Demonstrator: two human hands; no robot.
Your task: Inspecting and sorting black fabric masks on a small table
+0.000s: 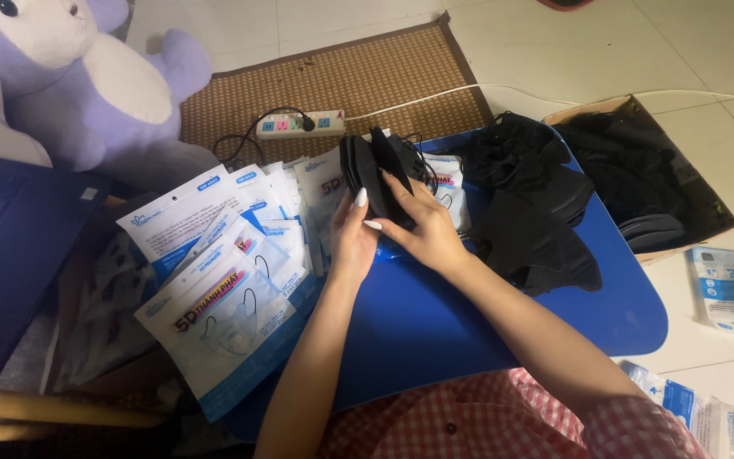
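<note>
- Right now both hands meet over the far part of the blue table (435, 331), closed around a small stack of black masks (375, 174) held on edge.
- Left hand (352, 242): fingers curled up the near-left side of the stack, thumb and long pale nails showing at its face; it grips the stack firmly and is not open.
- Right hand (426, 231): cupped against the near-right side of the same stack, fingers spread over the front mask and pressing it to the rest; also closed on it.
- The step in hand looks like squaring up a counted bundle: the masks stand together, ear loops trailing above the fingers.
- Just left of the left hand, a fan of white-and-blue mask pouches (231, 280) overlaps toward the table's edge; more pouches stand behind the stack.
- Right of the right hand lies a loose heap of black masks (528, 212), and beyond it an open cardboard box (647, 183) with more dark masks.
- Judging from this, the next move calls for keeping the bundle pinched in one hand while the other frees itself to open a pouch; loops could snag.
- Farther beyond the hands sit a power strip (299, 124) on a woven mat (341, 76), and a purple plush toy (78, 76) off to the far left.
</note>
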